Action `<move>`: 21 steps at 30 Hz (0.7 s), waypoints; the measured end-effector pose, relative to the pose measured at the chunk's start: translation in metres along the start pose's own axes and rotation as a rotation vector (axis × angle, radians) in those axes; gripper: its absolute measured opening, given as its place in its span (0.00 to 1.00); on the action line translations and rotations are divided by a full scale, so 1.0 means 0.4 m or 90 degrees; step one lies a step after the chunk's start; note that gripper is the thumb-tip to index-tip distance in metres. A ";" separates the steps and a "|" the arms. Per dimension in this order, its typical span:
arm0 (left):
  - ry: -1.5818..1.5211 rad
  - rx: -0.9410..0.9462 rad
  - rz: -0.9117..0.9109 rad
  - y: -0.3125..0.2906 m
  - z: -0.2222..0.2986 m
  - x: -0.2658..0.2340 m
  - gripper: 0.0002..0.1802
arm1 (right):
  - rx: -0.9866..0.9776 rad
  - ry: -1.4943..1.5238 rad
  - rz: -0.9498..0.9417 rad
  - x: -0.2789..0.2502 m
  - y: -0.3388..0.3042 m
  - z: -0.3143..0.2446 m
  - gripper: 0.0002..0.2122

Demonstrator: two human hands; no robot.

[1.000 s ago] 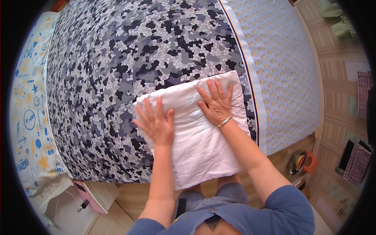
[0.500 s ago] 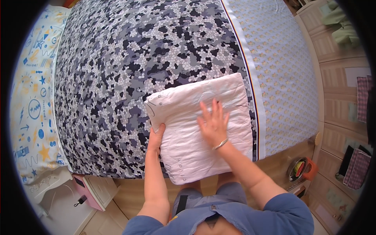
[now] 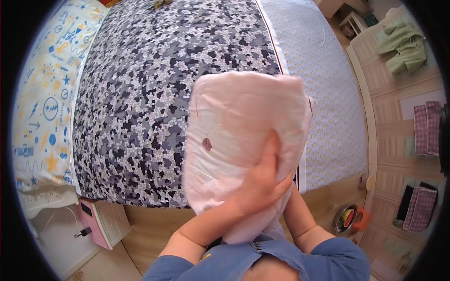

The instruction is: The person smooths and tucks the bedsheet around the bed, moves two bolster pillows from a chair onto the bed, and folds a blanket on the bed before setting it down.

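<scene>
A folded pale pink quilt (image 3: 243, 103) is raised in front of me, tilted up over the bed's near edge, with a small dark brownish patch on its left side. My left forearm crosses its lower part, and my left hand (image 3: 263, 180) presses against the upper face near the right side, one finger stretched upward. From the lower right my right forearm (image 3: 300, 213) reaches up behind the quilt's right edge. The quilt hides my right hand and its fingers. Motion blurs the quilt's surface a little.
Beneath lies a bed with a grey camouflage sheet (image 3: 140, 107) and a pale blue patterned strip (image 3: 323, 93). A patterned pillow (image 3: 42, 117) is at left, a pink-white bedside cabinet (image 3: 101, 220) below it. Wooden cabinets (image 3: 389, 136) line the right; a metal bowl (image 3: 346, 218) stands near them.
The quilt has come up off the bed and been turned, showing another face. My left hand has gone from its left edge across its front; my right hand has passed behind it.
</scene>
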State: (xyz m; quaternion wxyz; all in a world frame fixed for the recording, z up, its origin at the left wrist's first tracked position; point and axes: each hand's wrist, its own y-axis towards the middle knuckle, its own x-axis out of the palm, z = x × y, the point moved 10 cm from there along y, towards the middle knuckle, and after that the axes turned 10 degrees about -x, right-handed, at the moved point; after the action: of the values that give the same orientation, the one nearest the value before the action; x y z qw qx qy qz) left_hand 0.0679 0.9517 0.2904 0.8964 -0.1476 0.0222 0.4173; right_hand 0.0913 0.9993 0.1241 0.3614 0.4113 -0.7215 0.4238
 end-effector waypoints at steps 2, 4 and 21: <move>0.110 0.092 0.069 0.030 -0.016 0.067 0.40 | 0.015 0.008 0.035 -0.075 -0.002 -0.025 0.25; 0.117 0.058 0.082 0.073 -0.121 0.135 0.39 | 0.047 -0.001 0.075 -0.162 0.012 -0.023 0.25; 0.596 0.200 -0.172 -0.035 -0.616 0.293 0.25 | -0.476 -1.522 -0.104 -0.046 0.134 -0.142 0.20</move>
State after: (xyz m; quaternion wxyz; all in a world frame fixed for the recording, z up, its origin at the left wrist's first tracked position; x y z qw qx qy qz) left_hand 0.1754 0.9603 0.0394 0.8477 -0.1836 0.4647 0.1783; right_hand 0.0603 1.0725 0.1128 -0.3982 0.4537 -0.6456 -0.4677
